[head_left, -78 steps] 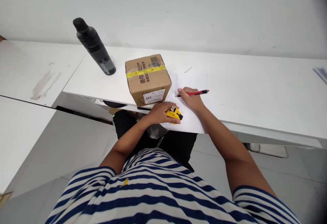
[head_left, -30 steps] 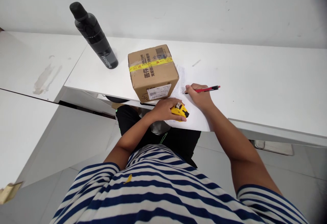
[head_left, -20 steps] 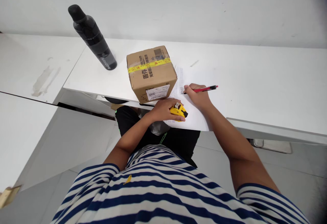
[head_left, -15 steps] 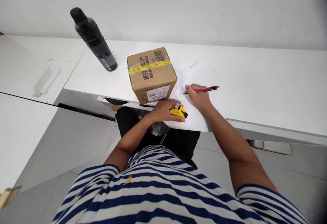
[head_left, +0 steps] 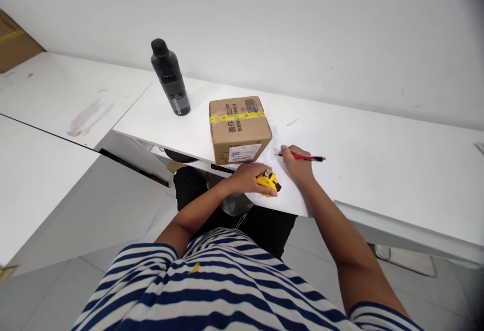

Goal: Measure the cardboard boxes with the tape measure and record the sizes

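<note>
My left hand (head_left: 248, 178) is closed around a yellow tape measure (head_left: 269, 184) at the front edge of the white desk. In my right hand (head_left: 298, 166) is a red and black pen (head_left: 310, 157), its tip down at a sheet of paper (head_left: 286, 197) that has handwriting on it. Part of the sheet is hidden by my hands and the box. Just beyond my left hand stands a brown cardboard box (head_left: 241, 132) with yellow tape over its top and a white label on its near side.
A black bottle (head_left: 171, 79) stands upright left of the box, toward the wall. The white desk (head_left: 389, 164) stretches to the right. Another desk (head_left: 41, 154) adjoins on the left, with a larger cardboard box (head_left: 17, 44) at its far end.
The view has shifted, so the desk and its things sit lower, and the larger box at far left has come into sight. Both hands keep their holds.
</note>
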A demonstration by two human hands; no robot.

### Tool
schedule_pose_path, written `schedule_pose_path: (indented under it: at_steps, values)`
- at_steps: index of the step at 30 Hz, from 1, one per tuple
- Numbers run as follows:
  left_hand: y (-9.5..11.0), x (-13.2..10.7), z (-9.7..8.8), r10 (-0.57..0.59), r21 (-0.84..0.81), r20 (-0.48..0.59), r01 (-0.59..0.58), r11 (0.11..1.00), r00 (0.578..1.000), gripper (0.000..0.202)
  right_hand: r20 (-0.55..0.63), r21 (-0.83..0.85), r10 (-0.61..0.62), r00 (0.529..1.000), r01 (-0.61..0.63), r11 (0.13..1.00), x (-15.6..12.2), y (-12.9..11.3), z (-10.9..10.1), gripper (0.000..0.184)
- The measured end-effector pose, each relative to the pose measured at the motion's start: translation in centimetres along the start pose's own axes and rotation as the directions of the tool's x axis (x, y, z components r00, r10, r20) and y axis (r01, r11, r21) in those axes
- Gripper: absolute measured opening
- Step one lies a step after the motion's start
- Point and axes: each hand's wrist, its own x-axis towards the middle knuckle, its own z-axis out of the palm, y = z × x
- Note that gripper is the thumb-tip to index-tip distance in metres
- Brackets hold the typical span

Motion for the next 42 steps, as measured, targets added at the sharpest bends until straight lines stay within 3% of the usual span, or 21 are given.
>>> schedule_pose_path:
  at_steps: [3, 5, 8, 10, 12, 14, 15, 17, 19, 21, 22, 26, 29, 33, 39, 42]
  values:
    - [-0.2, 0.1, 0.1, 0.012, 0.008, -0.018, -0.012, 1.0, 1.0, 0.064, -0.123, -0.21, -0.084, 0.989, 0.057, 0.976, 0.6, 0.5, 0.1, 0.035]
    - [-0.2, 0.0, 0.3, 0.016, 0.005, -0.019, -0.016, 1.0, 1.0, 0.063, -0.132, -0.319, -0.122, 0.984, 0.074, 0.945, 1.2, 0.8, 0.0, 0.034]
    - [0.2, -1.2, 0.3, 0.108, -0.032, -0.072, -0.11, 0.993, 0.992, 0.061, -0.057, -0.351, -0.117, 0.992, 0.09, 0.932, 1.3, 0.6, -1.1, 0.04]
    - [0.8, -2.6, 0.3, 0.213, -0.045, -0.156, -0.222, 0.974, 0.965, 0.064, 0.066, -0.242, -0.169, 0.983, 0.18, 0.953, 0.1, -0.4, -2.5, 0.045]
    - [1.6, -4.2, 0.1, 0.288, -0.026, -0.245, -0.304, 0.952, 0.926, 0.069, 0.278, 0.037, -0.289, 0.916, 0.29, 0.956, -2.5, -2.0, -4.0, 0.055]
    - [2.6, -5.6, -0.1, 0.3, 0.004, -0.339, -0.318, 0.948, 0.892, 0.074, 0.497, 0.347, -0.462, 0.735, 0.32, 0.882, -5.8, -4.3, -4.8, 0.079]
    - [3.2, -6.1, -0.3, 0.289, 0.014, -0.384, -0.308, 0.951, 0.877, 0.076, 0.507, 0.431, -0.532, 0.678, 0.335, 0.838, -7.4, -5.5, -4.8, 0.093]
    - [4.5, -6.7, -0.8, 0.258, 0.013, -0.47, -0.286, 0.958, 0.844, 0.079, 0.374, 0.446, -0.588, 0.717, 0.417, 0.792, -10.0, -8.0, -3.9, 0.1]
    - [5.7, -6.9, -1.6, 0.22, -0.028, -0.519, -0.274, 0.961, 0.826, 0.078, 0.141, 0.35, -0.606, 0.782, 0.534, 0.77, -11.3, -10.1, -2.4, 0.085]
    - [6.7, -7.3, -2.5, 0.181, -0.105, -0.519, -0.272, 0.957, 0.835, 0.075, -0.035, 0.283, -0.619, 0.784, 0.602, 0.746, -11.1, -11.5, -1.4, 0.071]
    - [7.1, -7.6, -3.1, 0.162, -0.15, -0.504, -0.271, 0.951, 0.849, 0.075, -0.068, 0.283, -0.629, 0.775, 0.619, 0.732, -10.6, -11.9, -1.3, 0.066]
    - [7.7, -9.8, -5.3, 0.13, -0.358, -0.342, -0.257, 0.898, 0.931, 0.067, 0.064, 0.316, -0.715, 0.696, 0.666, 0.676, -7.9, -12.5, -3.5, 0.061]
    - [7.6, -11.2, -6.4, 0.05, -0.52, -0.237, -0.17, 0.837, 0.97, 0.055, 0.157, 0.23, -0.752, 0.64, 0.717, 0.658, -6.5, -13.0, -5.9, 0.057]
    - [7.2, -11.2, -7.4, -0.125, -0.617, -0.306, -0.097, 0.781, 0.944, 0.051, 0.174, 0.15, -0.758, 0.629, 0.744, 0.652, -5.5, -13.9, -7.1, 0.05]
    - [7.0, -9.5, -8.1, -0.125, -0.657, -0.259, -0.079, 0.749, 0.958, 0.055, 0.138, 0.19, -0.855, 0.5, 0.834, 0.519, -5.5, -14.6, -5.7, 0.076]
    - [6.9, -9.4, -7.9, -0.068, -0.618, -0.27, -0.119, 0.777, 0.96, 0.051, 0.132, 0.179, -0.876, 0.464, 0.858, 0.481, -5.3, -14.1, -5.6, 0.077]
